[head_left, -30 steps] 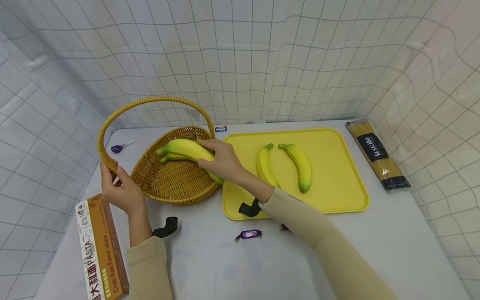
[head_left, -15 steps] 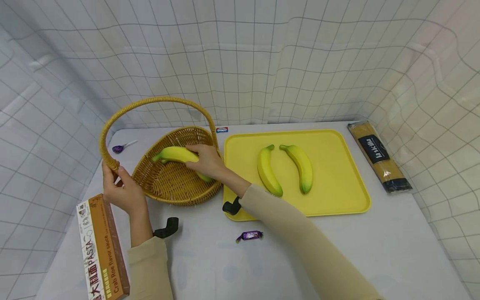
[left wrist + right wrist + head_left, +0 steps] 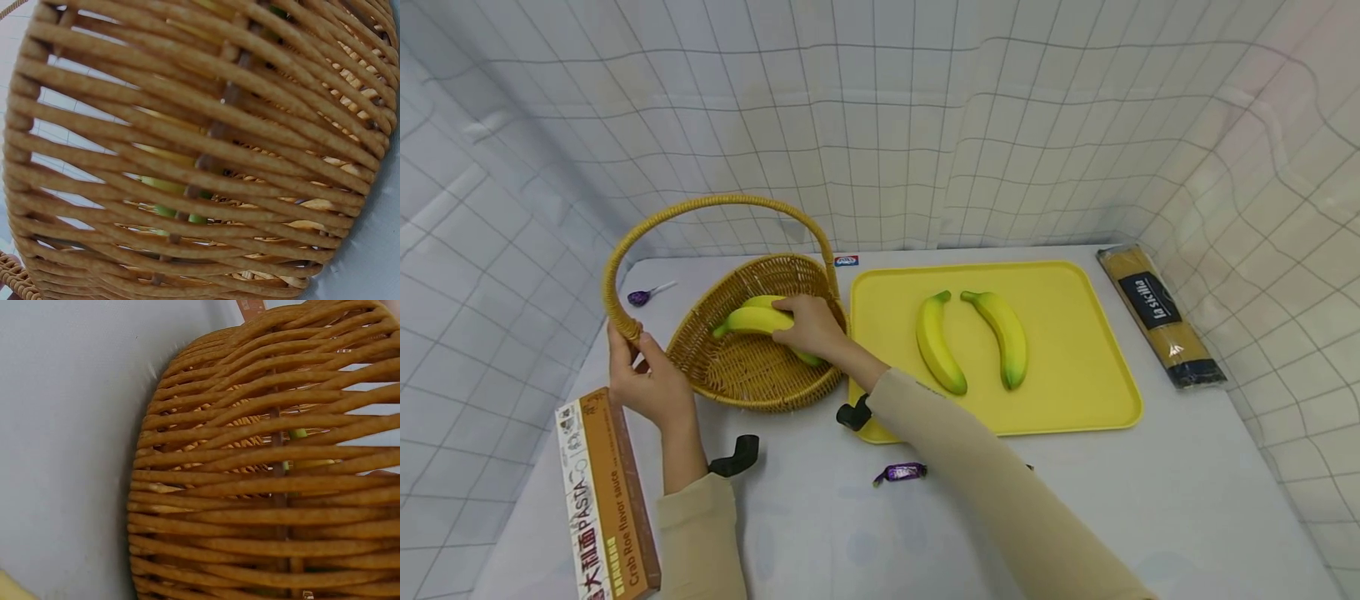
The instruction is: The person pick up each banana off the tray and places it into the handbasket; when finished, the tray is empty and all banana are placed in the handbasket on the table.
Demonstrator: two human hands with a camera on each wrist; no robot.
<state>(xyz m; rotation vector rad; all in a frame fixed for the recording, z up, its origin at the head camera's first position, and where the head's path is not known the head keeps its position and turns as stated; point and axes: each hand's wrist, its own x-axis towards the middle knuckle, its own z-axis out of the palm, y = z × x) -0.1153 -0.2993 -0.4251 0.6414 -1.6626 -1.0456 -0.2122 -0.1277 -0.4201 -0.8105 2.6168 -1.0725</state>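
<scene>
Left hand (image 3: 653, 379): fingers curled round handle (image 3: 713, 201) of wicker basket (image 3: 752, 371) | right hand (image 3: 814, 327): fingers grip banana (image 3: 751, 321) inside basket, beside second banana (image 3: 763, 300) | handle arches overhead; yellow tray (image 3: 1078, 358) alongside

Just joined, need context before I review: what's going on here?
A person's left hand steadies a wicker basket, holding it at the left end of its handle. The right hand grips a banana inside the basket, with another banana just behind it. Two more bananas lie on the yellow tray.
</scene>
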